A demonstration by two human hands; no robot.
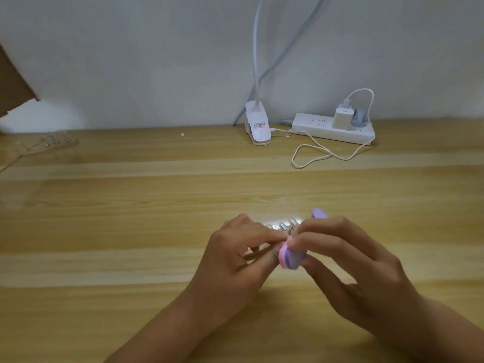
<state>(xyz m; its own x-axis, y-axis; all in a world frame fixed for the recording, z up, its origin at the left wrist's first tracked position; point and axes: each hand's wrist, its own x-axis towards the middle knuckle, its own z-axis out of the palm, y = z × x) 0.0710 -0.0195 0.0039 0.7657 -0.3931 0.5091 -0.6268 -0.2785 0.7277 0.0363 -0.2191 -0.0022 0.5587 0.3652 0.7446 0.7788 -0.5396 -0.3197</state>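
While the right hand (351, 265) pinches a pink-and-purple charm (292, 259), the left hand (235, 258) pinches its top end.

I count two hands, my left hand (235, 258) and right hand (348, 263), and one pink-and-purple piece (291, 258) in my fingers. On the worktop (131, 205): one purple piece (320, 214), one clip lamp (258, 127), one power strip (314, 124), two plugs, one white cable (314, 153).
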